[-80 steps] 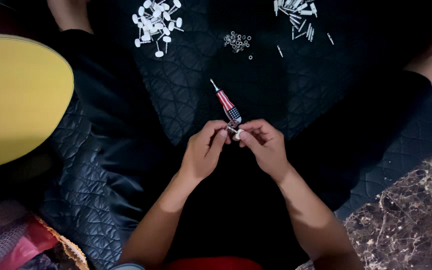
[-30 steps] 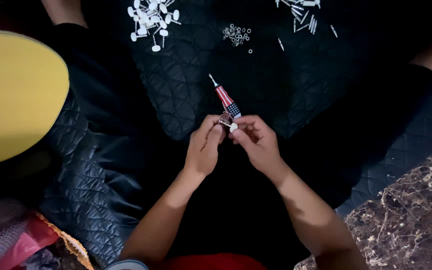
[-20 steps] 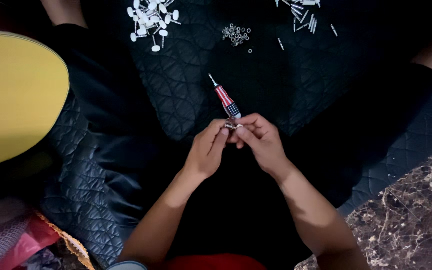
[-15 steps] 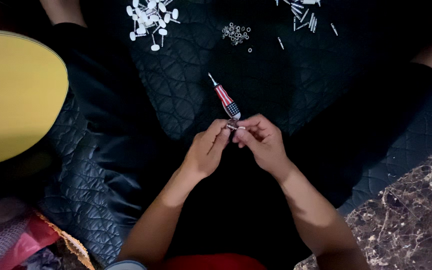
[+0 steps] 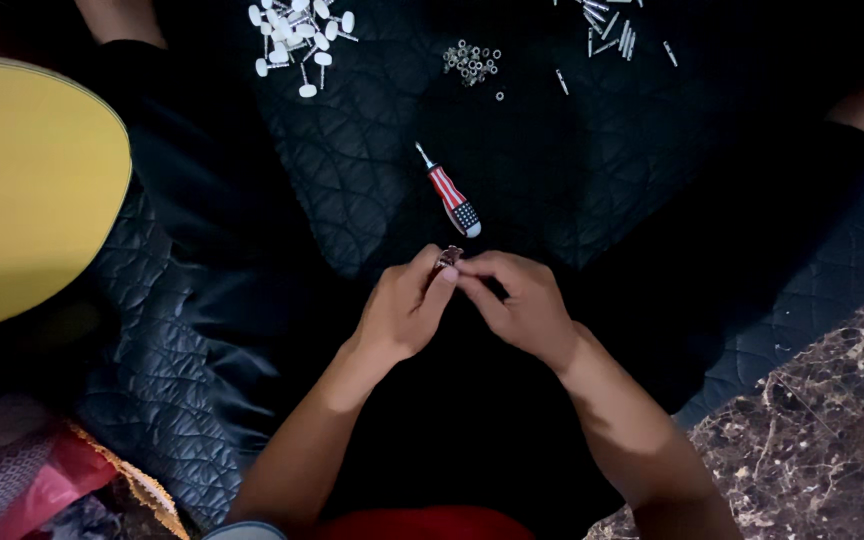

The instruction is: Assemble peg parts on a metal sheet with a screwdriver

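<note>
Dark quilted mat (image 5: pixel 352 180), left hand (image 5: pixel 407 315) and right hand (image 5: pixel 522 305) pinching one small metal part (image 5: pixel 448 258) together.

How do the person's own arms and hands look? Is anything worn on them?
The left hand and the right hand are bare: no gloves, rings or watch show. Both forearms are bare too, with no sleeves visible.

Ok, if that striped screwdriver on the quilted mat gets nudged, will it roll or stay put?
The screwdriver has a rounded handle, so it could roll sideways, though the soft quilted mat probably damps that. It looks small and rigid, likely light to lift. Its thin metal tip may pivot round if pushed near the handle end.
</note>
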